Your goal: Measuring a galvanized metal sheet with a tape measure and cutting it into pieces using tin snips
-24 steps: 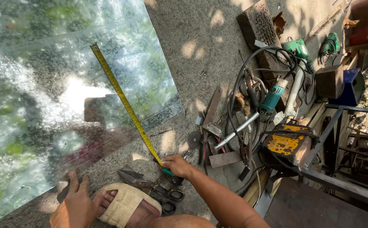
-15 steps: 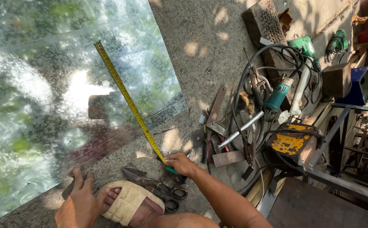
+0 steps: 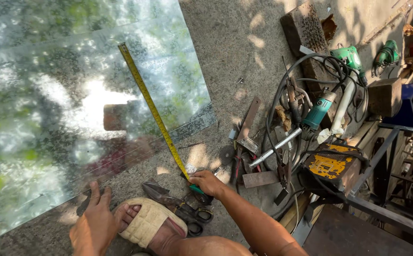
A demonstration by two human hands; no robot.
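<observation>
The right hand (image 3: 207, 182) is closing its fingers (image 3: 198, 180) around the green case of a yellow tape measure (image 3: 153, 111), whose blade is lying stretched diagonally across a shiny galvanized metal sheet (image 3: 50, 118) on the concrete floor (image 3: 235, 52). The left hand (image 3: 94, 226) is pressing flat, fingers spread open, on the sheet's near edge, gripping nothing. A sandalled foot (image 3: 145, 223) is resting between the hands, with tin snips (image 3: 180, 208) lying just beside it. A teal angle grinder (image 3: 316, 114) and tangled cables are sitting to the right.

L hand (image 3: 94, 225) flat, fingers spread, R hand (image 3: 208, 182) pinched shut
</observation>
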